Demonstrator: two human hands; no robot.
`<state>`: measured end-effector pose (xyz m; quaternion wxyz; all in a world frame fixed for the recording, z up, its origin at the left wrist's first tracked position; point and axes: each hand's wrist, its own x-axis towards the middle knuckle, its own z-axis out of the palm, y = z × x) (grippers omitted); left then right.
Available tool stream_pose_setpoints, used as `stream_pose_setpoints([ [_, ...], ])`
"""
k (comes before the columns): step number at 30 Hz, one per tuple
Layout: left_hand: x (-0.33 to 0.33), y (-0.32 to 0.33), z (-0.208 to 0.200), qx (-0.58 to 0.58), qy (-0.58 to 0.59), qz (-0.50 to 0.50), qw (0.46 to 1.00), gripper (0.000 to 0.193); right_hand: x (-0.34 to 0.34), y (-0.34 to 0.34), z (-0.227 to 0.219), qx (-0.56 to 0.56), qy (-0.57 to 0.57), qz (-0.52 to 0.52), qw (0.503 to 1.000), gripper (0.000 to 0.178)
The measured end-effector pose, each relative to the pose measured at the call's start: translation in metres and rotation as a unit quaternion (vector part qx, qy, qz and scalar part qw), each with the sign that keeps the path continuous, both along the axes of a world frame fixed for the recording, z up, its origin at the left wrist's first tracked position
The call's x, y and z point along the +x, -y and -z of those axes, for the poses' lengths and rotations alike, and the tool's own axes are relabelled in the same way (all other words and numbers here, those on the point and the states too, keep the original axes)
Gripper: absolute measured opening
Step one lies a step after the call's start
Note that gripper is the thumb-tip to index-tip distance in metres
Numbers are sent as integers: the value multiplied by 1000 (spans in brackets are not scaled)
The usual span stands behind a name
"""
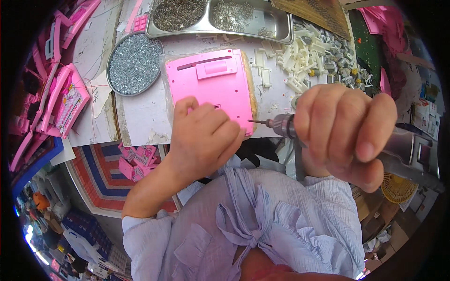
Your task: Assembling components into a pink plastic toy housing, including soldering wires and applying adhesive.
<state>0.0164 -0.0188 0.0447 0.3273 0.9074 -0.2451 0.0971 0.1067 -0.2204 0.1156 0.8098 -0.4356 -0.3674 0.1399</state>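
Note:
My right hand point(335, 126) is wrapped round a dark electric screwdriver point(407, 152). Its thin bit points left, close to the lower right corner of a pink plastic casing point(215, 91); whether it touches cannot be told. The casing lies back side up on a padded, plastic-wrapped pad point(251, 84), showing a slot, a raised block and several small screw holes. Over the casing's near left part, my left hand point(201, 133) is closed, knuckles up. Its fingertips are hidden, so what they pinch, if anything, does not show.
A round dish of small screws point(136, 63) stands left of the casing. Behind is a metal tray point(220, 32) of small metal parts. White plastic pieces point(302, 58) and small motors point(340, 63) lie piled at right. Pink casings point(68, 98) crowd the far left.

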Motion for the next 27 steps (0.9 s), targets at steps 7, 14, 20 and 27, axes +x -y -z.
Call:
stream_pose_setpoints([
  [7,-32,6,2,-196,-46,-10,979,20,-1,10,0,46,3,-152,987,24],
  [14,-36,14,5,-156,-16,-28,987,27,-10,6,1,56,-15,-163,985,23],
  [20,-38,11,11,-134,40,-44,989,30,-8,0,3,46,-7,-173,984,24],
  [27,-31,3,12,-115,72,-25,990,23,-5,-5,4,21,9,-139,990,26],
])
